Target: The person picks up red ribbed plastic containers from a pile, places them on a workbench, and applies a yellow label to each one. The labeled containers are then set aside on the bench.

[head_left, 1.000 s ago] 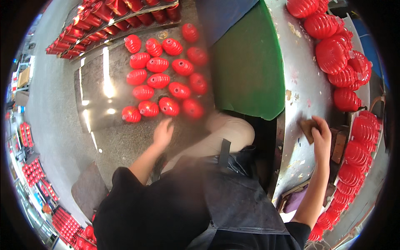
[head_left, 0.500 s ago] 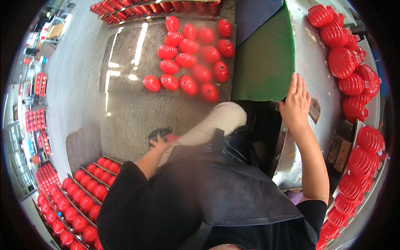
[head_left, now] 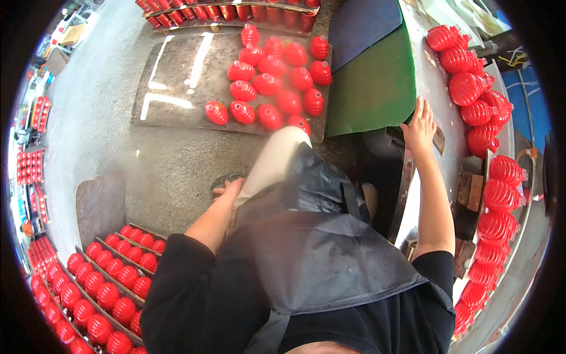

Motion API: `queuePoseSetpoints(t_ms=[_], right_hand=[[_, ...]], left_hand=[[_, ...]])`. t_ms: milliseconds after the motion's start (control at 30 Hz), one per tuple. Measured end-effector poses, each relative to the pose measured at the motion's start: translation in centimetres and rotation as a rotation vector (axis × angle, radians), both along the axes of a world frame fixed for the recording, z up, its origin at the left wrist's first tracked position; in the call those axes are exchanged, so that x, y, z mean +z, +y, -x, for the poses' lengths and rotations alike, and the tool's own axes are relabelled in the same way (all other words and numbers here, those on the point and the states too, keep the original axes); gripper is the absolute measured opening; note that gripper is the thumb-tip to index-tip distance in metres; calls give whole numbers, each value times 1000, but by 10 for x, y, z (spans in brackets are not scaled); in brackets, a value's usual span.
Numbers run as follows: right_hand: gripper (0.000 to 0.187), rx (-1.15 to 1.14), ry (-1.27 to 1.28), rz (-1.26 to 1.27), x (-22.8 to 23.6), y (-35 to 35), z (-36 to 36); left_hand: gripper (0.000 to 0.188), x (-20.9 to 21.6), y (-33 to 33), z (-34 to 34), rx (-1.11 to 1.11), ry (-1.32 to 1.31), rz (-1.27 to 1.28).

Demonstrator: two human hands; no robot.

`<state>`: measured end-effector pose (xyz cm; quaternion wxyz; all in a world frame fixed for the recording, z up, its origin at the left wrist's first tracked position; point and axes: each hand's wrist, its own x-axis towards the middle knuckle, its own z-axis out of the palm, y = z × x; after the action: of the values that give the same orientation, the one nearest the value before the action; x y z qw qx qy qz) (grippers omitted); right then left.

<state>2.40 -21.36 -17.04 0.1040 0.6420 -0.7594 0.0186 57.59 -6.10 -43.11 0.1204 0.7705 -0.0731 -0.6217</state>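
Observation:
My right hand (head_left: pixel 420 125) lies flat on the metal bench (head_left: pixel 435 88), fingers stretched forward and nothing in them. Its fingertips are beside the edge of a green sheet (head_left: pixel 371 100), which overlaps a blue one (head_left: pixel 362 29). My left hand (head_left: pixel 227 190) hangs by my lower leg, above a dark shoe; its fingers show in part, loosely stretched, and I see nothing in them. Ahead, several red ribbed, lantern-shaped plastic pieces (head_left: pixel 267 84) lie on a dark board (head_left: pixel 177 82) on the floor, apart from both hands.
More red ribbed pieces (head_left: pixel 469 88) are heaped along the bench's right side and in a row (head_left: pixel 495 227) farther down. Racks of red pieces (head_left: pixel 109 295) stand at lower left, and a rack of red cylinders (head_left: pixel 236 13) at the back. Wooden blocks (head_left: pixel 470 189) sit beside the bench.
The view has shifted and my body has turned a little. My left hand has drawn closer to my leg, its fingers less spread. My right hand stays flat on the bench.

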Motion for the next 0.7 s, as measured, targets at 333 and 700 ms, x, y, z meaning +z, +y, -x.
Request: queuePoseSetpoints(t_ms=[333, 700], right_hand=[[96, -48, 149, -55, -3, -6, 4], [88, -101, 153, -246, -3, -16, 33]], left_hand=[[44, 30, -18, -19, 384, 580, -72], [49, 92, -62, -28, 415, 703, -155]])
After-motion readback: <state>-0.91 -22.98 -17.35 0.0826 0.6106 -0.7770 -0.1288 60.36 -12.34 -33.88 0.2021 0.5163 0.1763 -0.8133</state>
